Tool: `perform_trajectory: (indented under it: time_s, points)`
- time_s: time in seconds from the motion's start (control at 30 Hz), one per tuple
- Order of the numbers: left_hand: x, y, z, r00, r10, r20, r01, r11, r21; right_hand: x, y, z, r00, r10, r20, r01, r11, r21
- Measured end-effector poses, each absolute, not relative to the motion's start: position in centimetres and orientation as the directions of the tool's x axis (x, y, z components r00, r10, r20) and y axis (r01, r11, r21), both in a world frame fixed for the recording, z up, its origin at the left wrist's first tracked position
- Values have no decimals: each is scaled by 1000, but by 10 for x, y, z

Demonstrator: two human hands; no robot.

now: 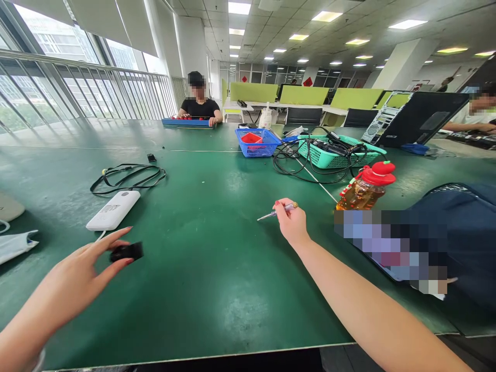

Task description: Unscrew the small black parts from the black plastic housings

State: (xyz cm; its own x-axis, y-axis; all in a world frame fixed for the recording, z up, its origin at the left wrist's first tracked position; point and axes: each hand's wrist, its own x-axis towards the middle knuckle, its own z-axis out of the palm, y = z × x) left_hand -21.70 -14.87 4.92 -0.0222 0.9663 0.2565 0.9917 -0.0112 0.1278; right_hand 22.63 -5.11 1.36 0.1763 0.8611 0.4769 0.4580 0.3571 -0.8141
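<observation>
My left hand (91, 263) is over the near left of the green table, with a small black block-like piece (127, 251) between thumb and middle finger. The index finger stretches out above the piece. The piece is blurred, so its exact kind does not show. My right hand (291, 225) grips a small screwdriver (267, 216) with a clear purplish handle. Its metal shaft points left, and the handle's yellowish end sticks out past my fingers. Just beyond my left hand lies a white power bank (113, 211) with a white cable.
On the green table (217, 289) lie a coiled black cord (132, 178), a blue basket (259, 144), a green basket (323, 160) of cables and a red-capped bottle (364, 188). Dark fabric (461, 227) covers the right side. A person (199, 106) sits at the far edge behind a blue tray.
</observation>
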Motion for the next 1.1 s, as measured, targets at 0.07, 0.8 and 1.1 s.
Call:
perform_trajectory:
  time_s: [0.07, 0.8, 1.1]
  points:
    - [-173, -133, 67, 124, 968, 219, 968, -167, 190, 225, -53, 14, 156, 859, 488, 471, 370, -801]
    - [2, -9, 10, 565, 810, 158, 690, -568, 448, 214, -68, 23, -114, 780, 615, 497, 581, -645]
    - [1, -7, 6, 522, 838, 162, 670, -520, 530, 211, -70, 24, -306, 710, 634, 486, 689, -537]
